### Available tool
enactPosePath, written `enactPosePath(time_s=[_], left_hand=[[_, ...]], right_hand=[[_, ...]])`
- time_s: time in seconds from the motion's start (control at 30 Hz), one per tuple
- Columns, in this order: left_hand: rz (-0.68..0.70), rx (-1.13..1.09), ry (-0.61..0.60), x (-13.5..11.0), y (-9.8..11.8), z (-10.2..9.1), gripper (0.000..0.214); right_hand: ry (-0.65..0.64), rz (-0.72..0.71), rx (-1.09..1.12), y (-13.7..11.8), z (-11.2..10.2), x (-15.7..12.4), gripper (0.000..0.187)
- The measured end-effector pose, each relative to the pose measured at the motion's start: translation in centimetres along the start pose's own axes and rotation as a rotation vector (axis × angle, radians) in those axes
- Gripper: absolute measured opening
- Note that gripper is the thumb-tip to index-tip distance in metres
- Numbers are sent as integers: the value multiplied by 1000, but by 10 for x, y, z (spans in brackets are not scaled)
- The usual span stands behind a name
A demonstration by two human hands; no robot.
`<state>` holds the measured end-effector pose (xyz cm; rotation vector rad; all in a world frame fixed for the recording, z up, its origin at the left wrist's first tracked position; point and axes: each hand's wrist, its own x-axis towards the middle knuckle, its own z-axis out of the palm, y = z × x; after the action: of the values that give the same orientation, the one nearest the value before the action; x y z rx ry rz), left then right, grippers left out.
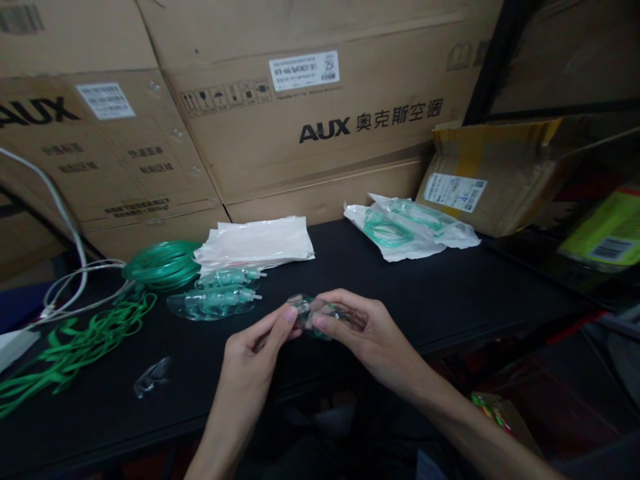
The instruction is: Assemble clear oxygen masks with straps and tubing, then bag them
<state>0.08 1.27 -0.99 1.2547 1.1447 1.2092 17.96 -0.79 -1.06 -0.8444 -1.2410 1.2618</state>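
Note:
Between my two hands, just over the front of the black table, is a clear greenish plastic mask, which looks like an oxygen mask. My left hand pinches its left edge between thumb and fingers. On the other side my right hand grips it, thumb on the near face and fingers behind. Part of the mask is hidden by my fingers. Left of my hands lie several similar green masks with pale connectors. Behind them sits a coil of green tubing, beside a stack of white pouches.
Green elastic straps and a small clear plastic piece lie at the left of the black table. A white cable runs behind. Packed green tubing pouches rest at the back right, by an opened carton. Large AUX boxes wall the back.

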Motion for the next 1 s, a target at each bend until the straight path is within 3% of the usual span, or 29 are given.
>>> enactPosePath(time_s=[0.33, 0.53, 0.73, 1.0], left_hand=[[136, 154, -112, 5, -3, -7, 38], [214, 226, -89, 3, -4, -6, 28], [203, 249, -51, 1, -5, -5, 28], [219, 225, -27, -1, -3, -2, 28]], right_hand=[[15, 14, -7, 3, 0, 6, 26], [36, -28, -42, 3, 3, 6, 25], [149, -88, -112, 5, 9, 2, 13], [214, -100, -193, 10, 14, -1, 15]])
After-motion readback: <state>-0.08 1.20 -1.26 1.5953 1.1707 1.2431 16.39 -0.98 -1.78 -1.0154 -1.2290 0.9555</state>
